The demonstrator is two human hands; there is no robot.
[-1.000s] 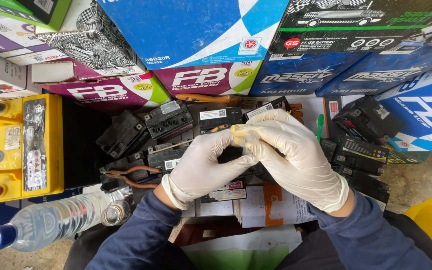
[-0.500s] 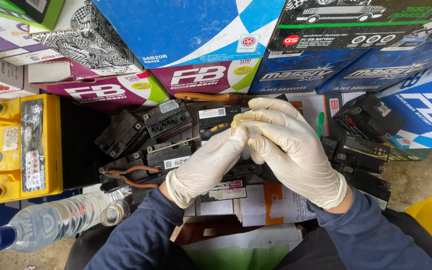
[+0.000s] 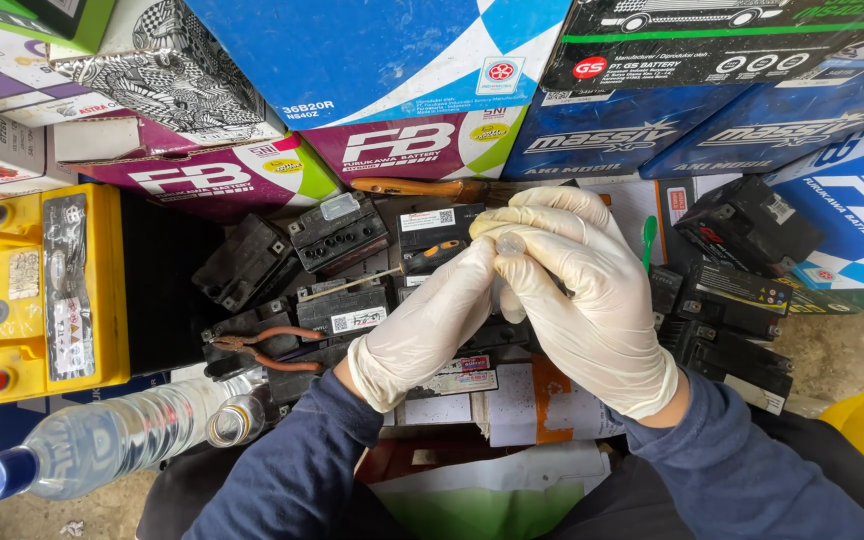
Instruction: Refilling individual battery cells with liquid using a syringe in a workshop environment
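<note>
Head view: pliers (image 3: 262,348) and water bottle (image 3: 102,445) lie left of gloved hands.

Both the left hand (image 3: 430,325) and the right hand (image 3: 582,300) wear thin, smooth, matt cream latex gloves, pinching a small clear glossy plastic piece (image 3: 509,245). The sleeves (image 3: 292,470) are soft matt navy cloth. At lower left lies a clear, ribbed plastic bottle (image 3: 102,445) with a glossy blue cap. The yellow battery (image 3: 37,290) at left is shiny plastic. The small black batteries (image 3: 337,235) look dull and dusty. The boxes (image 3: 372,60) along the top are glossy printed cardboard.
</note>
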